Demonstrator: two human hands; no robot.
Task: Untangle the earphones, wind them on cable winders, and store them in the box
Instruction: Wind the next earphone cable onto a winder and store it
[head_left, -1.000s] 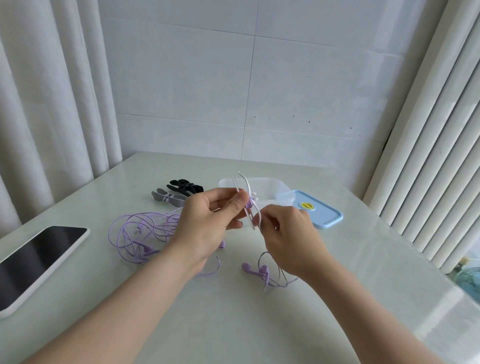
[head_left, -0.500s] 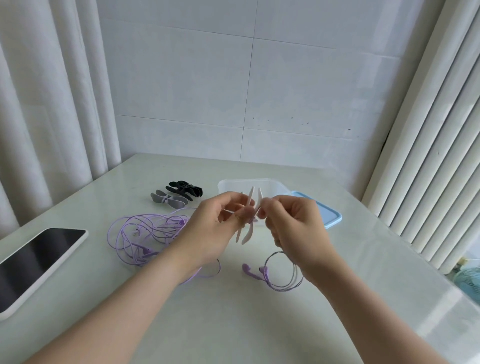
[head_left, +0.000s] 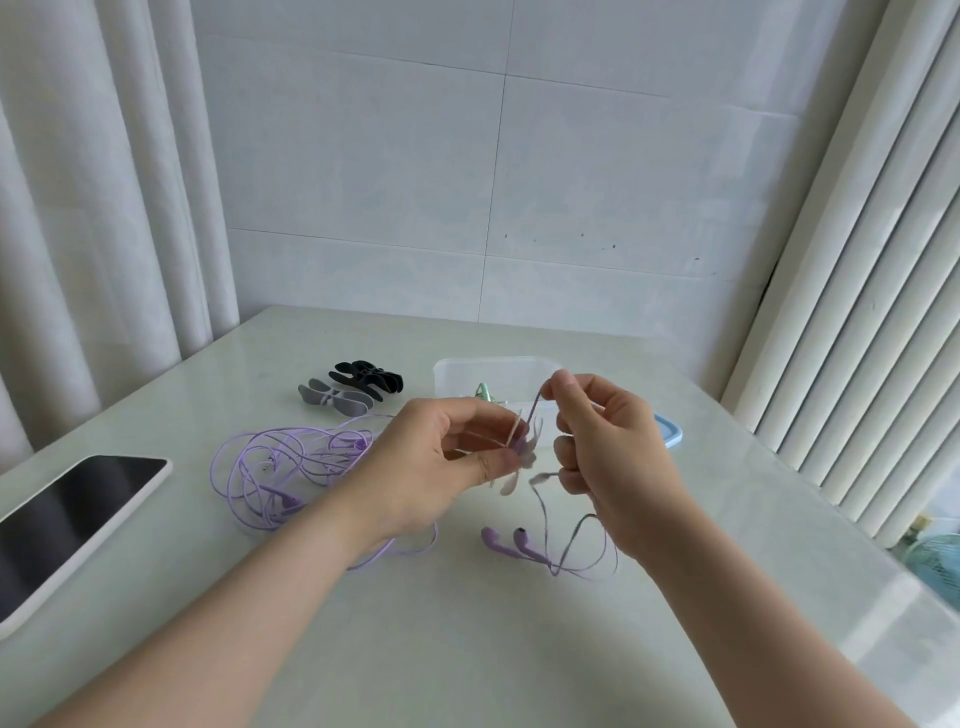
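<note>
Head cam: right hand (head_left: 608, 447) has lifted the purple cord (head_left: 535, 410), pinched, above the winder (head_left: 523, 453) that left hand (head_left: 441, 462) grips. Looks like another wrap going on; earbuds (head_left: 501, 540) lie below right hand, box (head_left: 457, 371) just behind.
</note>
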